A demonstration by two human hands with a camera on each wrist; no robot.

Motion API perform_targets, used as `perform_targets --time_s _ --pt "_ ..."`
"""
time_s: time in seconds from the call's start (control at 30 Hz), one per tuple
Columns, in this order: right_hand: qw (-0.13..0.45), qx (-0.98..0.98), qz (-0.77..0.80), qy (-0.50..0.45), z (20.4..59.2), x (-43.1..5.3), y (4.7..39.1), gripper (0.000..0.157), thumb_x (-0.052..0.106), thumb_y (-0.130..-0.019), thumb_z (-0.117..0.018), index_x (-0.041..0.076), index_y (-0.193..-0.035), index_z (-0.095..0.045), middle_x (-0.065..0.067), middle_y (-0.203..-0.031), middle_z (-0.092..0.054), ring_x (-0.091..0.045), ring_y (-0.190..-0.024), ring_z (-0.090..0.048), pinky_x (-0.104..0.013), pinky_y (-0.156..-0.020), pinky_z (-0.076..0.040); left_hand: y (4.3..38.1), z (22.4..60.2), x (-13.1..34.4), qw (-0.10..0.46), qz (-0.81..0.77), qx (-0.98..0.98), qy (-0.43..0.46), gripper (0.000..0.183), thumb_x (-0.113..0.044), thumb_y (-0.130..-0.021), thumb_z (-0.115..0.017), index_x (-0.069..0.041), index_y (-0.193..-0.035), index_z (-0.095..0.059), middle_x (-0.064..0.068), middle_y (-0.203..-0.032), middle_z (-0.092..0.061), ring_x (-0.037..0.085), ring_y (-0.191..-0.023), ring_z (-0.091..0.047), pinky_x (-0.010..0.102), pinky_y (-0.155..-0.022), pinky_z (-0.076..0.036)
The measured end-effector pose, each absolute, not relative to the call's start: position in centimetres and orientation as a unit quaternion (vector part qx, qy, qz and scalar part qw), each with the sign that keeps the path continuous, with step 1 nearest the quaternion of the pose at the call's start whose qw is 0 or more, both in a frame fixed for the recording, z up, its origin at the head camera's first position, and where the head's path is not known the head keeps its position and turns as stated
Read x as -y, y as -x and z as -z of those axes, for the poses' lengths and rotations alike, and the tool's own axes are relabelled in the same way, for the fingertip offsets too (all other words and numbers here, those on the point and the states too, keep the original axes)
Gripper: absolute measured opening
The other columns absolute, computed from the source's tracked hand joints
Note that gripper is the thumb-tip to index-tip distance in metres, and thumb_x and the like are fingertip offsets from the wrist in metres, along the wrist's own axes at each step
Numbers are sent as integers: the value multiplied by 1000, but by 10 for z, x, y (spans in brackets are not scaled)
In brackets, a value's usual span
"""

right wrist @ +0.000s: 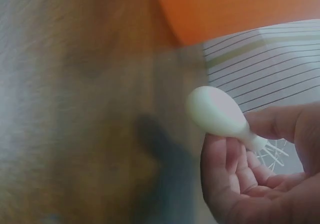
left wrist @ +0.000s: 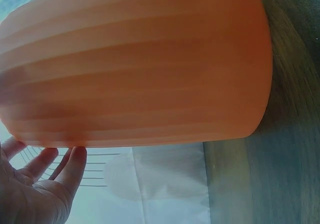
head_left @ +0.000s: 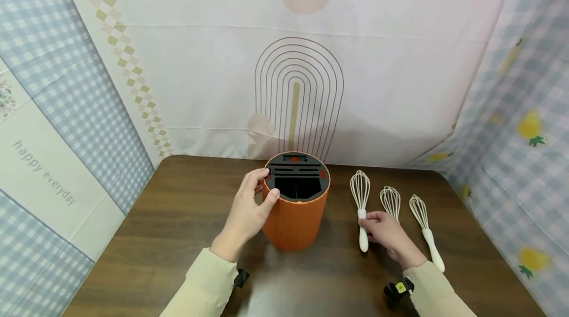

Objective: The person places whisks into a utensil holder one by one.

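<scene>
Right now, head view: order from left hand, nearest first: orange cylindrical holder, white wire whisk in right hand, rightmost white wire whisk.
1. Orange cylindrical holder: touching left hand.
2. Held whisk: in right hand, right of holder.
3. Rightmost whisk: right of right hand.

From above, the head view faces forward and down across the tabletop [head_left: 186,218]. Both wrist views look in low and close, sharing the orange container [left wrist: 150,78].

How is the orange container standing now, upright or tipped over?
Upright. In the head view, the orange container stands on the table with its black slotted top facing up.
</scene>
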State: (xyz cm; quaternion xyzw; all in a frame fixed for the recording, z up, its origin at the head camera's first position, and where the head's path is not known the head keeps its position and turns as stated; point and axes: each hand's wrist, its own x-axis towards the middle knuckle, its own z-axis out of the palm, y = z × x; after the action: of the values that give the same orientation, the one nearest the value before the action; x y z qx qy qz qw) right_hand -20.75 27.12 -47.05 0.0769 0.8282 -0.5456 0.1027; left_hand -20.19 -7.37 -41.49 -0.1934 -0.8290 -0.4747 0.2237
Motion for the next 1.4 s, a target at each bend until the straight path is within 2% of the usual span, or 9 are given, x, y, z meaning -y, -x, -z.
perform_targets --time_s 0.1,0.3,0.6,0.77,1.17,1.4 --pt "86 -820 563 -56 456 -271 207 39 20 -87 -57 -6 -115 -47 -22 -108 -55 -21 -86 -58 -34 -70 -52 202 413 74 228 476 827 193 48 -41 -86 -52 -18 -128 -42 -8 -130 -37 8 -110 -44 29 -92 -41" --pt "52 -795 604 -7 426 -266 205 44 23 -86 -59 -6 -116 -45 -17 -103 -54 -23 -88 -58 -35 -72 -51 202 412 73 233 476 826 193 45 -39 -87 -52 -17 -126 -43 -7 -129 -38 9 -110 -45 30 -91 -41" --pt "2 -778 628 31 390 -254 202 44 26 -85 -60 -5 -114 -46 -10 -96 -54 -13 -81 -56 -33 -72 -51 201 413 71 235 473 826 198 46 -38 -89 -50 -16 -128 -41 -3 -132 -36 10 -112 -44 31 -92 -40" --pt "-18 -753 656 57 377 -250 203 42 22 -85 -60 -4 -115 -46 -9 -96 -55 -14 -82 -56 -28 -70 -50 203 415 71 236 473 825 200 46 -38 -89 -50 -18 -129 -40 -5 -133 -35 10 -112 -44 30 -93 -40" --pt "-75 -698 700 127 350 -229 199 41 12 -86 -58 -1 -122 -43 -11 -104 -56 -18 -89 -56 -30 -73 -50 205 414 71 224 476 826 202 47 -40 -88 -50 -18 -129 -40 -6 -133 -35 9 -112 -43 29 -93 -39" --pt "-99 -665 726 143 343 -216 200 38 7 -87 -55 -2 -121 -41 -14 -104 -54 -20 -90 -55 -31 -74 -51 206 417 71 219 484 822 204 46 -40 -88 -49 -20 -128 -41 -8 -132 -34 8 -112 -43 30 -93 -39"
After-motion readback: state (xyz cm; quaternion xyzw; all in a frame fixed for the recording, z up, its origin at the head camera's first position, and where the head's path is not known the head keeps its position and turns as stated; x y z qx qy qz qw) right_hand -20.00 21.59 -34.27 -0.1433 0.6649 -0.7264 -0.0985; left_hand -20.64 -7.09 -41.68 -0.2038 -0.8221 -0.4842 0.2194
